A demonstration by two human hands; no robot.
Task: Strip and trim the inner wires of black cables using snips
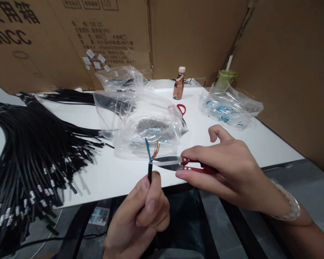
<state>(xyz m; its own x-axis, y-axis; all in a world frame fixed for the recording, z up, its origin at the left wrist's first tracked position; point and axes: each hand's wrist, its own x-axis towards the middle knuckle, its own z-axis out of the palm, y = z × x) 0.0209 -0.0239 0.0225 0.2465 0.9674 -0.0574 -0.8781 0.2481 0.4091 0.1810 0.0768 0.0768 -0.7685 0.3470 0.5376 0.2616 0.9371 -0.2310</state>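
1. Head view, and we're right on the action: the left hand (140,212) has thumb and fingers clamped on a black cable (150,173), its stripped end pointing up above the front edge of the table (196,135).
2. Out of that end fan thin coloured wires (156,148), with a teal strip (147,148) standing beside them.
3. Over to the right hand (229,169) (nice bracelet (291,204) on that wrist!): its digits are closed around the red handles of the snips (184,163), one finger curled free above.
4. Blade tips sit right by the wires' base; whether they touch, I cannot tell.
5. Behind the cable, a clear bag (162,108); just beyond its right edge, red scissors (181,109).
6. Far left, a heap of black cables (43,154) spills over the table's edge.
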